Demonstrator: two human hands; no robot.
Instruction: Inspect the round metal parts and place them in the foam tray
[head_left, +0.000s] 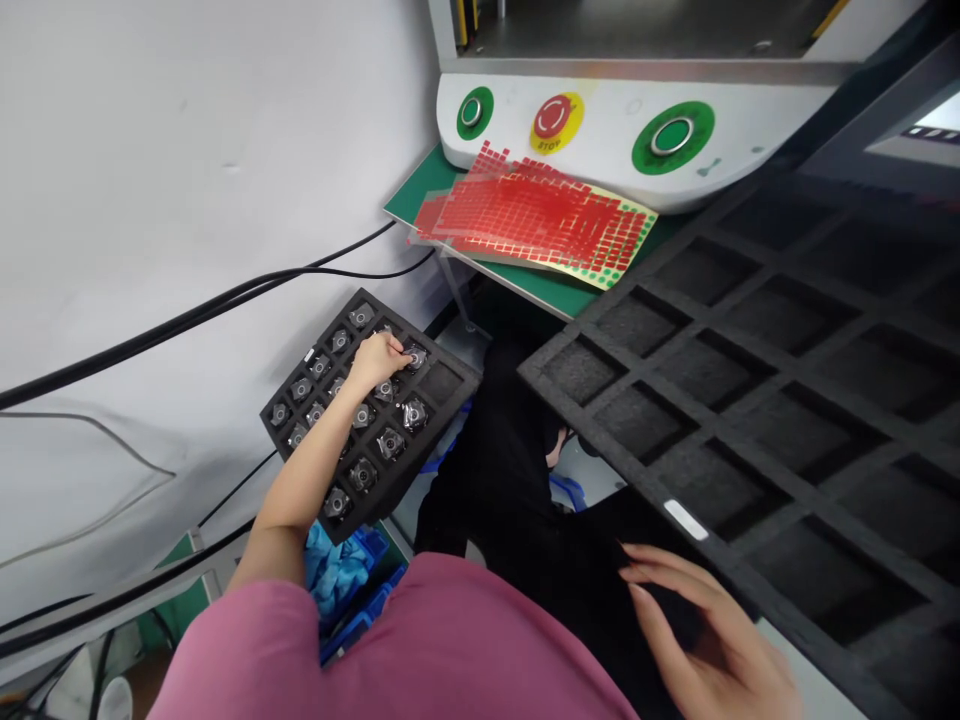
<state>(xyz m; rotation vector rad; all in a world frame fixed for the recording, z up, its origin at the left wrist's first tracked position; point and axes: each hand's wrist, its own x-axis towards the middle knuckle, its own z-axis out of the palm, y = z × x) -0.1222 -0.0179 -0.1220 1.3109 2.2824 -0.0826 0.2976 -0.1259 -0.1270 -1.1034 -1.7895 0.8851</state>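
My left hand (379, 360) reaches over a black foam tray (390, 480) on the left. Its fingertips are pinched on a small shiny part (416, 357) with a round centre, which sits at a pocket near the tray's right corner. Similar parts fill most of the other pockets, such as one part (415, 413) in the near row; one corner pocket (440, 383) is bare. Low on the right, my right hand (709, 635) has its fingers loosely stretched and holds nothing. It hovers over my lap, beside a larger black foam tray (686, 385) with bare pockets.
A white machine panel (592, 110) with two green buttons and a red stop button stands ahead. Sheets of red stickers (540, 215) lie on a green shelf (559, 290). Black cables (225, 300) cross the left wall. Blue bins (367, 545) sit below the left tray.
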